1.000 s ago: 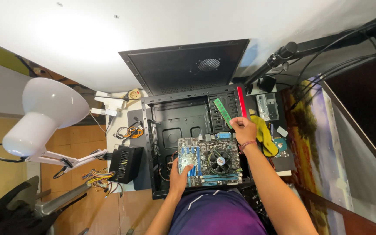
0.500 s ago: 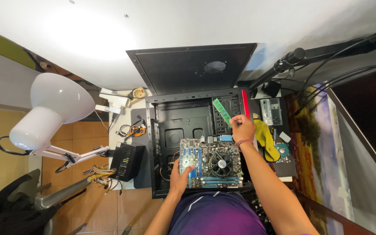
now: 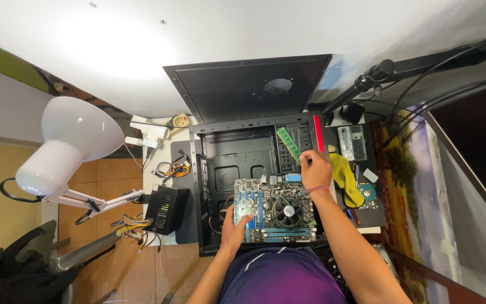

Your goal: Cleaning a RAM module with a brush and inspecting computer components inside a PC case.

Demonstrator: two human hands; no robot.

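Open case (image 3: 237, 163): right hand (image 3: 315, 170) pinching memory stick (image 3: 288, 144).

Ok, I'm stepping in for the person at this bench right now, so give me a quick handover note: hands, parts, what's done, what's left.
Left hand: grips the left edge of the motherboard, which is held over the lower part of the open black computer case.
Right hand: holds a green memory stick by its lower end, raised above the board's top right corner.
Done: case side is off; cooler fan sits on the board.
Left: memory stick is not seated in a slot; whether the board is fastened cannot be told.
Nearby: power supply left of the case, yellow cloth right.
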